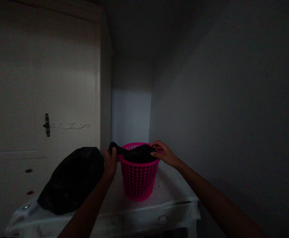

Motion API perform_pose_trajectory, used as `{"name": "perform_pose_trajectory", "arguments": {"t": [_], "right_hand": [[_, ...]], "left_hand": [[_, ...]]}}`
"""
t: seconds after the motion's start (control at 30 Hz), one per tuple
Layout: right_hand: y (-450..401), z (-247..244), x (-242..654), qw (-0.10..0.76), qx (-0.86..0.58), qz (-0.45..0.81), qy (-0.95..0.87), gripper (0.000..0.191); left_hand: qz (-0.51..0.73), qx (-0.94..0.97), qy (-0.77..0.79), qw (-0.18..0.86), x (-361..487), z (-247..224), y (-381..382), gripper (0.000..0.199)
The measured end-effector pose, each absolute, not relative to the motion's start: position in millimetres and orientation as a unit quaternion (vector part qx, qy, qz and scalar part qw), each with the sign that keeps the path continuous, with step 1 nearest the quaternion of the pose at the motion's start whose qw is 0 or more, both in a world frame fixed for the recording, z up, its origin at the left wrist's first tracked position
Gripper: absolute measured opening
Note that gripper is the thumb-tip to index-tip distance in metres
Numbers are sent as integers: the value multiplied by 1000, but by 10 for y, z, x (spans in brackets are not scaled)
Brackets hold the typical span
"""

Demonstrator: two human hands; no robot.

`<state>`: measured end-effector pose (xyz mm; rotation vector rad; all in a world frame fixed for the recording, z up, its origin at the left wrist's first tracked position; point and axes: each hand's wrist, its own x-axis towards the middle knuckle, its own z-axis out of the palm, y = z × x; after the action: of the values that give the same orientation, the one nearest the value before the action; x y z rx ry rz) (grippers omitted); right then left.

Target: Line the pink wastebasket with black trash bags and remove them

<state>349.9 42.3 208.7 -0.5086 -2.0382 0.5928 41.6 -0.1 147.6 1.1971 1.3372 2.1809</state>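
Observation:
A pink plastic basket [139, 181] with round holes stands upright on a white dresser. Inside it sits a black plastic bag [140, 154], and dark material shows through the holes. At the left rim, my left hand [110, 162] is closed round a bunched, twisted end of this bag that stretches out over the rim. My right hand [164, 154] is at the right rim, thumb and fingers on either side of the bag's edge. The dim light hides the exact grip of its fingertips. A second, bulging black bag [75, 180] lies to the left of my left forearm.
The white dresser [174, 185] has a drawer front with a knob [162, 219]. A pale wardrobe [70, 82] with a dark handle [47, 125] rises on the left. A grey wall [221, 99] runs close along the right side.

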Motion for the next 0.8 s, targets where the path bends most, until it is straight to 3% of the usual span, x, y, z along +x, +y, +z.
{"name": "perform_pose_trajectory", "arguments": {"t": [0.13,0.2,0.23,0.3,0.37,0.43,0.53,0.67,0.8], "right_hand": [[495,2270,3228,388,-223,194,-873,90],[559,2290,3014,328,-220,138,-908,98],[599,2277,2902,298,-218,126,-921,94],[681,2227,2694,246,-218,136,-935,65],[754,2188,2539,215,-227,167,-935,33],[807,2205,2466,215,-246,194,-925,18],[858,2362,2515,291,-270,213,-893,13],[922,2767,2778,474,-324,194,-795,4],[1009,3262,3189,685,-389,138,-600,22]], "left_hand": [[743,444,471,173,573,526,-10,92],[691,483,500,199,595,91,-36,108],[663,500,514,213,596,-70,-55,114],[625,543,513,227,591,-254,-97,123],[598,580,496,243,592,-278,-136,132],[570,608,484,268,601,-220,-165,140],[552,616,480,291,617,-131,-188,142],[582,593,473,295,644,-113,-193,142],[610,577,438,320,672,-140,-174,138]]}}
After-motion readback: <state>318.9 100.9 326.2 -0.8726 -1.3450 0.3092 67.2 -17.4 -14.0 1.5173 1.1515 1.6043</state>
